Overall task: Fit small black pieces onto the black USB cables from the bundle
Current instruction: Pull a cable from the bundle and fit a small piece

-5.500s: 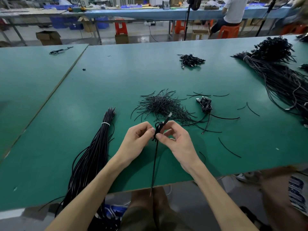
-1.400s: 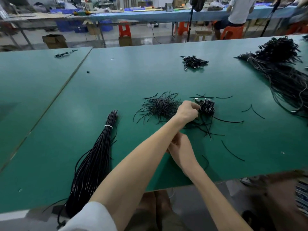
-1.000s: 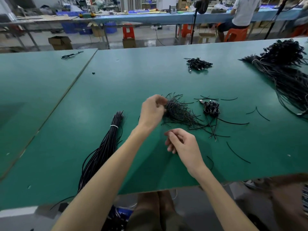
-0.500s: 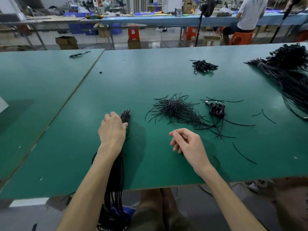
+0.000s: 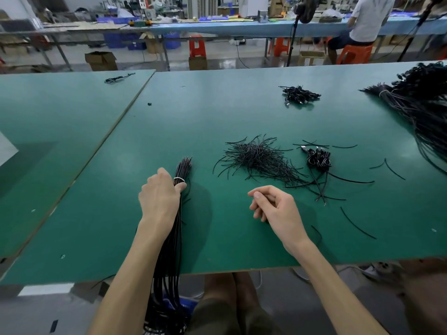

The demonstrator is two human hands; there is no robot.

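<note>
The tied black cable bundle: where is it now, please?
Head view, left of centre: the bundle lies on the green table, gripped by the left hand.

Black cable bundle (image 5: 184, 165), white tie (image 5: 179, 179); green table (image 5: 217, 105).

Matt green table top (image 5: 242, 112); glossy black plastic-sheathed cable bundle (image 5: 174, 238), white band (image 5: 179, 179).

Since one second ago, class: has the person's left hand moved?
Yes. The left hand went left and toward the person, from the pile of short black pieces to the tied cable bundle, which it grips.
</note>
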